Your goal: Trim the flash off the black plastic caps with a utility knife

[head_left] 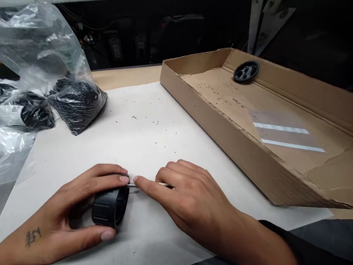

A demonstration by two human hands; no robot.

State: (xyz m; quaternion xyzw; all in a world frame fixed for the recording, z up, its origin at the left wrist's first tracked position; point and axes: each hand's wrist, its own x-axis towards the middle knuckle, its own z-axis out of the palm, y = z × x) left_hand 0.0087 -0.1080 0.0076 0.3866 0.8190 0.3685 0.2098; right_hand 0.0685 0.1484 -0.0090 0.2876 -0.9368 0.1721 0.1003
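Note:
A black plastic ring [104,210], tilted on its side, is gripped between the thumb and fingers of my left hand [74,205]. My right hand [190,189] is closed around a thin metal tool [132,185], its index finger stretched along the shaft. The tool's tip meets the upper right rim of the ring, just below my left fingertips. Most of the tool's handle is hidden under my right hand, so I cannot tell its exact kind. Both hands are low over a white sheet [140,140].
At the right lies a shallow cardboard box [219,124] holding a round black part [246,71] and a taped clear patch [285,132]. A clear bag of small black pieces [78,98] stands at the back left, beside more bags [21,108]. Black shavings dot the sheet.

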